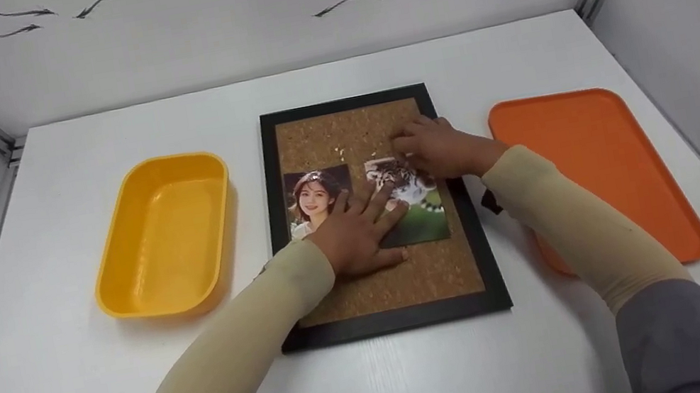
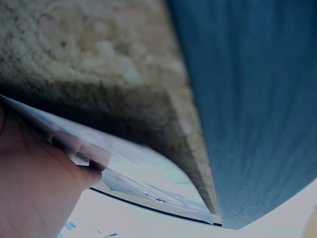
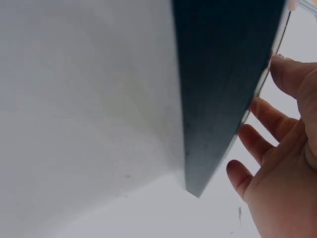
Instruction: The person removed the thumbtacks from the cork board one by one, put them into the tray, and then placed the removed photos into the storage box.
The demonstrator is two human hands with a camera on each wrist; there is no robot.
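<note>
A cork board (image 1: 374,293) in a black frame (image 1: 397,320) lies flat. On it are a portrait photo of a person (image 1: 299,184) at left and a photo of a tiger-like animal (image 1: 424,230) at right. My left hand (image 1: 357,235) lies with spread fingers across both photos' lower parts. In the left wrist view, one photo's edge (image 2: 148,158) bows up off the cork. My right hand (image 1: 435,145) is at the animal photo's upper right, fingers bent and covering that corner. In the right wrist view its thumb (image 3: 287,72) reaches over the frame's edge; anything between the fingertips is hidden.
A deep yellow tray (image 1: 216,234) stands left of the board. To the right lies a flat orange tray (image 1: 596,124), partly under my right forearm. Small pale specks (image 1: 341,153) show on the cork above the photos. White panels with fish drawings enclose the white table (image 1: 384,392).
</note>
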